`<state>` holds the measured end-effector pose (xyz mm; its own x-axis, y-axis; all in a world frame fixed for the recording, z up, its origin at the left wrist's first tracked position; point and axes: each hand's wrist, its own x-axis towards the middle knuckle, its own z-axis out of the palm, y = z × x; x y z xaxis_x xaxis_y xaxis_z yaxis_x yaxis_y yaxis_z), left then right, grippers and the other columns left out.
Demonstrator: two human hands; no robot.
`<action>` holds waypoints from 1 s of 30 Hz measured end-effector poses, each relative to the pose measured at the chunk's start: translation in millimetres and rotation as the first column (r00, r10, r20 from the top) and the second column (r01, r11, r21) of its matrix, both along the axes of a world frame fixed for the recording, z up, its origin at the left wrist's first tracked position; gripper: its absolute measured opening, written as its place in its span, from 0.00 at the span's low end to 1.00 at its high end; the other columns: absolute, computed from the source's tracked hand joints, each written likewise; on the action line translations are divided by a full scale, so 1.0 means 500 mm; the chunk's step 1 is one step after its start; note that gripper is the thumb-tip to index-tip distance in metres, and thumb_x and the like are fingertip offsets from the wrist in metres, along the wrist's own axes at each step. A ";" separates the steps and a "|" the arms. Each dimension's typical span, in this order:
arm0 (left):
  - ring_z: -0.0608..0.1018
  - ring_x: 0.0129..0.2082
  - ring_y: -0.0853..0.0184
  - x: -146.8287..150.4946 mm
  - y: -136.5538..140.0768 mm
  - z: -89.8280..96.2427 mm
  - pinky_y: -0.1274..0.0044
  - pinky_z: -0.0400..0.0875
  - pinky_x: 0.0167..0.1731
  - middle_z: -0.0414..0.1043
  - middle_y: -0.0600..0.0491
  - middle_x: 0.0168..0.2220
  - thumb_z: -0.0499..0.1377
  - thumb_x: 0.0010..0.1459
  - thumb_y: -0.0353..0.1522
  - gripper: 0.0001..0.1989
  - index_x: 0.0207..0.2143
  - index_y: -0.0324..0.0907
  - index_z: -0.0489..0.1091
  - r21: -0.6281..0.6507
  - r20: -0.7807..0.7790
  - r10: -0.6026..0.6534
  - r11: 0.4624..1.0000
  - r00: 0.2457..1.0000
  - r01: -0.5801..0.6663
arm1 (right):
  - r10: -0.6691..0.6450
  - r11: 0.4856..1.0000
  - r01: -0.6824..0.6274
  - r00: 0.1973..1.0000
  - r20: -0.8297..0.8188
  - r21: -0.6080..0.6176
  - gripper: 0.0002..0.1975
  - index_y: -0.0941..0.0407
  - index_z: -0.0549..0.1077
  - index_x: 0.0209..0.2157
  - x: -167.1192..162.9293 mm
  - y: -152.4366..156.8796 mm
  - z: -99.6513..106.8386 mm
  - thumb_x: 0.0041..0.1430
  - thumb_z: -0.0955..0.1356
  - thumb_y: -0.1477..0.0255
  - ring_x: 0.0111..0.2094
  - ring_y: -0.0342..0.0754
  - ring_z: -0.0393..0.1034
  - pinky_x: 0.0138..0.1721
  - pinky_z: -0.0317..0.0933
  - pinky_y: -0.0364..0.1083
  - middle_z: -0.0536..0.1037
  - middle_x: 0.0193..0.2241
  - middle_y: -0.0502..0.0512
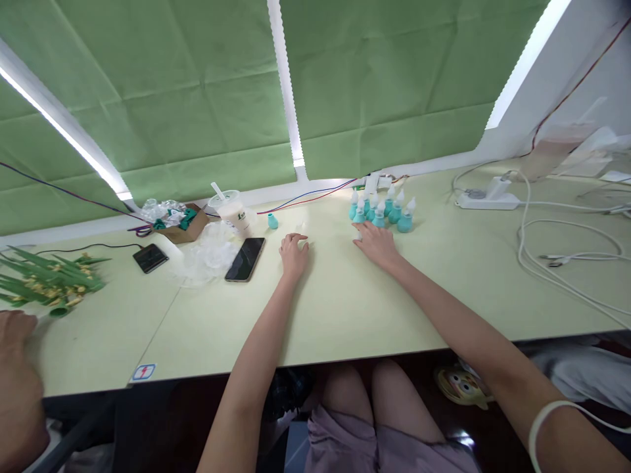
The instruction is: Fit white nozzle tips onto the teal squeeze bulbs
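Note:
My left hand (294,255) rests over the table with its fingers curved and apart, holding nothing I can see. Just beyond its fingertips is a faint whitish, see-through small thing (300,226), too blurred to name. A lone teal bulb-shaped bottle (273,221) without a tip stands to the far left of that hand. My right hand (377,244) reaches to the near side of a group of several teal bottles (405,223) with white pointed tips. Its fingers stretch forward, thumb apart, close to the front bottles; whether they touch one is hard to make out.
Left of my hands lie a phone (245,259), a crumpled plastic bag (211,253), a drink cup (235,211), a cardboard box (185,228) and a dark device (150,258). Artificial green plants (54,279) lie near another person's hand (17,328). A power strip (488,200) and white cables are at right.

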<state>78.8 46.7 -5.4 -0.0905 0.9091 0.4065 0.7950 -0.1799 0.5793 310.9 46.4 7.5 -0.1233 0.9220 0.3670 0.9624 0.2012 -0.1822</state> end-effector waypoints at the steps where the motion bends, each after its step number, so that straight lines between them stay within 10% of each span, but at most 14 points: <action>1: 0.67 0.50 0.58 -0.004 0.002 0.000 0.64 0.59 0.50 0.67 0.49 0.46 0.54 0.56 0.28 0.10 0.40 0.45 0.71 -0.006 0.018 0.026 1.000 1.000 -0.026 | -0.015 0.999 0.015 1.000 -0.016 0.034 0.22 0.55 0.65 0.55 -0.005 -0.002 0.003 0.58 0.64 0.69 0.39 0.55 0.68 0.34 0.59 0.48 0.70 0.49 0.62; 8: 0.71 0.41 0.63 -0.024 0.015 -0.003 0.69 0.63 0.46 0.70 0.50 0.40 0.52 0.55 0.26 0.10 0.37 0.42 0.71 0.066 0.180 0.121 0.989 0.976 -0.135 | 0.175 0.984 -0.171 0.973 -0.149 0.041 0.15 0.51 0.71 0.46 -0.130 0.060 0.020 0.61 0.59 0.73 0.43 0.48 0.68 0.38 0.58 0.44 0.71 0.45 0.55; 15: 0.72 0.37 0.65 -0.036 0.022 -0.006 0.70 0.65 0.44 0.72 0.50 0.38 0.50 0.53 0.25 0.11 0.35 0.41 0.71 0.113 0.233 0.124 0.982 0.964 -0.153 | -0.017 0.981 -0.027 0.974 -0.225 -0.193 0.19 0.53 0.68 0.51 -0.275 0.210 0.002 0.57 0.65 0.71 0.48 0.50 0.66 0.45 0.59 0.45 0.68 0.50 0.59; 23: 0.73 0.36 0.66 -0.036 0.030 -0.016 0.72 0.65 0.41 0.74 0.52 0.36 0.49 0.52 0.25 0.12 0.33 0.41 0.71 0.092 0.294 0.072 0.990 0.953 -0.104 | 0.033 0.983 -0.071 0.974 -0.223 -0.168 0.09 0.58 0.74 0.37 -0.281 0.258 -0.026 0.59 0.63 0.75 0.43 0.47 0.67 0.41 0.58 0.42 0.74 0.42 0.60; 30: 0.73 0.35 0.66 -0.040 0.027 -0.010 0.71 0.65 0.42 0.74 0.51 0.35 0.49 0.52 0.25 0.12 0.32 0.41 0.72 0.060 0.303 0.076 0.993 0.950 -0.099 | 0.125 0.983 -0.153 0.964 -0.236 -0.103 0.16 0.58 0.71 0.47 -0.254 0.259 0.002 0.60 0.59 0.78 0.43 0.46 0.67 0.41 0.57 0.41 0.76 0.40 0.58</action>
